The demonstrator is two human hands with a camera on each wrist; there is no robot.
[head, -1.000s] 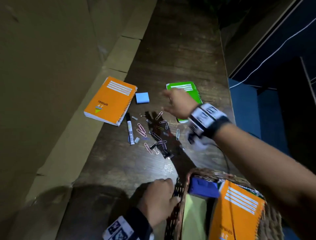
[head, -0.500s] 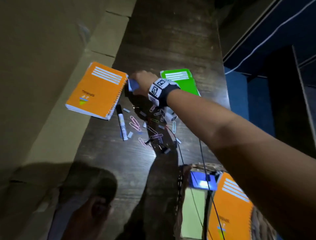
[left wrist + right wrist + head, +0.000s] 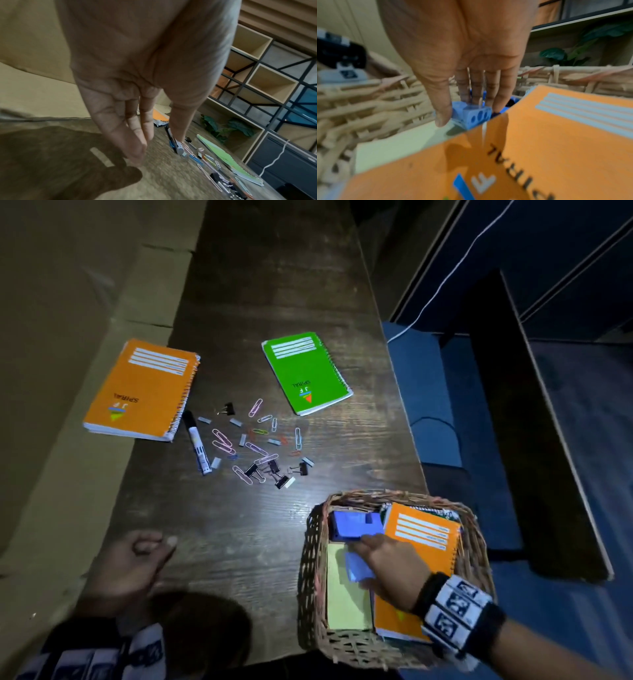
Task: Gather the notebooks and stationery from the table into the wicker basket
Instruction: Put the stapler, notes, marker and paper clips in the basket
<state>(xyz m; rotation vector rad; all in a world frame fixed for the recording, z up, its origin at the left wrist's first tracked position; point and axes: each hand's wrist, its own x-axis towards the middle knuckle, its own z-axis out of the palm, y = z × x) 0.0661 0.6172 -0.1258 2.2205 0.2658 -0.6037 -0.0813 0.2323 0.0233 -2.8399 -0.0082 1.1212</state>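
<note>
My right hand is down inside the wicker basket at the table's near right. Its thumb and fingers pinch a small light-blue block, seen close in the right wrist view. The basket also holds an orange notebook, a pale yellow pad and a darker blue box. On the table lie an orange spiral notebook, a green one, a marker, and several scattered paper clips and binder clips. My left hand rests loosely curled on the table, holding nothing.
A cardboard wall runs along the table's left side. The table's right edge drops off to a blue seat, where a white cable trails. Bare wood lies between the clips and the basket.
My right hand reached out to the blue block beside the orange notebook, took it and brought it back into the basket. My left hand came off the basket's rim and moved left.
</note>
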